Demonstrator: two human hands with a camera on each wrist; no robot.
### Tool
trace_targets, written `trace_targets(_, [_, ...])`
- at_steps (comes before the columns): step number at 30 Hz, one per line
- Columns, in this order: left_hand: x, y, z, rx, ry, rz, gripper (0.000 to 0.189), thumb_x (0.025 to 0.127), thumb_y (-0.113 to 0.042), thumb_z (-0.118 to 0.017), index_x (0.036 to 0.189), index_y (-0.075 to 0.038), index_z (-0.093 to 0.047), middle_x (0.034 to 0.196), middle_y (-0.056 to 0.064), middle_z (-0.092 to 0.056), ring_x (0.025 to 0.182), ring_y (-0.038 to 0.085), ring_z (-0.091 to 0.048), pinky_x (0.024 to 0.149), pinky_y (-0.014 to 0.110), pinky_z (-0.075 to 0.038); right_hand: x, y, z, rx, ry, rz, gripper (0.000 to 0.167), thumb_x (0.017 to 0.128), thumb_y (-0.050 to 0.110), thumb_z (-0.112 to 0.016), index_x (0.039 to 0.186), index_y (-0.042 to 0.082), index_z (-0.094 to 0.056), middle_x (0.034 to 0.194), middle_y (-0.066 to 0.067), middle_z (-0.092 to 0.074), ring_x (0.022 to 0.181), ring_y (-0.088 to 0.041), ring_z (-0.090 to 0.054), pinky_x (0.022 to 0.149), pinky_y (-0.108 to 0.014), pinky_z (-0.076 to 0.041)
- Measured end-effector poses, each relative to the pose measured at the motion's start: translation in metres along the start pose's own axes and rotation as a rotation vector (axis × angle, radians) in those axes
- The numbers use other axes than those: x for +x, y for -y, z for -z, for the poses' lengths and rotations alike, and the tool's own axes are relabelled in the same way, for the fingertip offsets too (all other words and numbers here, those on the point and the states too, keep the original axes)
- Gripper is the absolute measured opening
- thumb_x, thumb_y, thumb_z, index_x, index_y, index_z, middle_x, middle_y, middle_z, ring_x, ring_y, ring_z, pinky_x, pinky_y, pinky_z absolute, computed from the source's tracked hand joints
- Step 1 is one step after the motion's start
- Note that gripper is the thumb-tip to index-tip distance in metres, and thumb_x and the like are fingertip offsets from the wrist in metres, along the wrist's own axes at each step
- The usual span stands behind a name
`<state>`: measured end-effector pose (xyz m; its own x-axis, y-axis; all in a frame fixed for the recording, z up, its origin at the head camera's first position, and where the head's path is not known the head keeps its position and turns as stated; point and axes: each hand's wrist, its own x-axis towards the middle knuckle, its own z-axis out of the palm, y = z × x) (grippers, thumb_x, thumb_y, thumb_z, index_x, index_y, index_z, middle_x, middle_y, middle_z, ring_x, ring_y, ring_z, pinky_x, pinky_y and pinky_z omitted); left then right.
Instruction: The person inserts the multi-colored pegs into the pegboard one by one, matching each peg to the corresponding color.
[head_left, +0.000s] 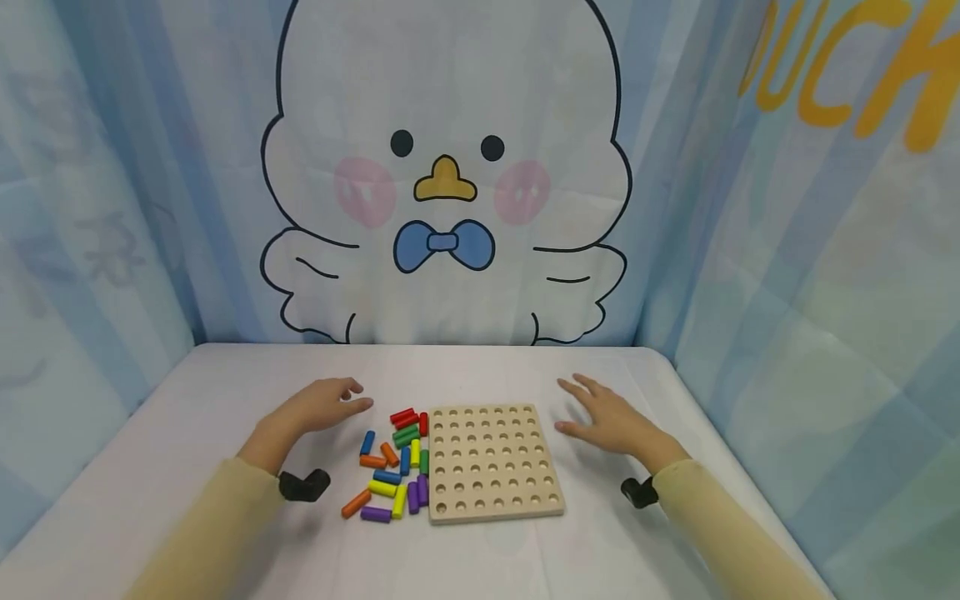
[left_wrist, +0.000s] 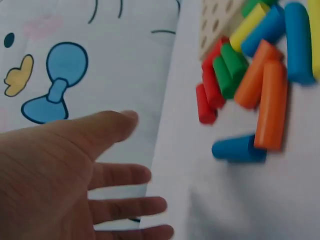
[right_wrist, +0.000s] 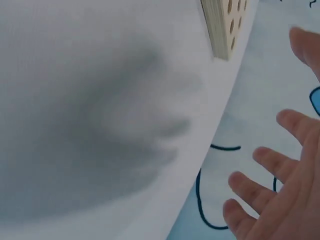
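Hovering above a white table (head_left: 495, 558), the person's two hands flank a wooden board (head_left: 496, 463) with rows of round holes. The left hand (head_left: 324, 404) has its thumb and fingers spread apart, fingertips pointing inward. Near them, on the side toward the person, lies a blue peg (head_left: 367, 442); a little farther to the right of the fingertips lie two red pegs (head_left: 405, 418), with a third red peg (head_left: 423, 424) beside the board's left edge. Green pegs (head_left: 407, 436), along with orange, yellow, blue and purple ones, lie scattered between that hand and the board, all on their sides on the table. The right hand (head_left: 611, 421) also holds its fingers apart, their tips short of the board's far right corner. Its blurred shadow (right_wrist: 125, 125) falls on the tabletop in the right wrist view.
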<state>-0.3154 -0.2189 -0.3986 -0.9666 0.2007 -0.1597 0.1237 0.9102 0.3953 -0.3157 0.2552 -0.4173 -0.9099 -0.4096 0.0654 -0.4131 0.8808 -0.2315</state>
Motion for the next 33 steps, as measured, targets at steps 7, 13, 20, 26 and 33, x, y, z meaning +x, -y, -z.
trace_targets(7, [-0.012,-0.007,-0.027,-0.071,0.085,0.065,0.053,0.099,-0.041,-0.066,0.132,0.000,-0.063,0.130,0.024,-0.065,0.109,0.034,-0.063,0.096,0.055,-0.055,-0.022,0.035,-0.030,0.102,0.208,0.129,0.113,0.075,0.067,-0.081,0.164,0.021,-0.029,0.170,-0.018,-0.024,0.148,-0.050,-0.036,0.112,-0.069,-0.035])
trace_targets(13, [-0.009,-0.009,-0.029,-0.073,0.086,0.074,0.038,0.099,-0.030,-0.068,0.126,-0.003,-0.066,0.119,0.017,-0.068,0.099,0.028,-0.062,0.092,0.050,-0.056,-0.030,0.046,-0.043,0.066,0.263,0.160,0.129,0.064,0.079,-0.080,0.164,0.018,-0.027,0.172,-0.014,-0.017,0.157,-0.042,-0.021,0.122,-0.064,-0.020])
trace_targets(20, [-0.005,-0.013,-0.028,-0.102,0.098,0.089,0.032,0.093,-0.018,-0.075,0.122,-0.007,-0.068,0.106,0.011,-0.068,0.090,0.024,-0.060,0.088,0.043,-0.056,-0.026,0.046,-0.042,-0.008,0.197,0.140,0.129,0.062,0.084,-0.077,0.163,0.019,-0.032,0.172,-0.010,-0.022,0.157,-0.041,-0.021,0.124,-0.065,-0.014])
trace_targets(26, [-0.007,-0.016,-0.029,-0.115,0.081,0.095,0.035,0.089,-0.015,-0.080,0.121,-0.006,-0.068,0.103,0.011,-0.066,0.089,0.024,-0.059,0.087,0.043,-0.057,-0.020,0.048,-0.040,-0.005,0.192,0.122,0.128,0.061,0.083,-0.079,0.163,0.019,-0.033,0.171,-0.011,-0.024,0.155,-0.042,-0.028,0.123,-0.063,-0.019])
trace_targets(33, [-0.009,-0.017,-0.036,-0.129,0.073,0.104,0.029,0.086,-0.005,-0.077,0.114,-0.007,-0.069,0.099,0.009,-0.066,0.086,0.023,-0.059,0.085,0.040,-0.057,-0.022,0.040,-0.035,0.273,0.298,0.068,0.122,0.075,0.059,-0.086,0.166,0.016,-0.017,0.174,-0.017,-0.001,0.155,-0.051,-0.018,0.118,-0.069,-0.024])
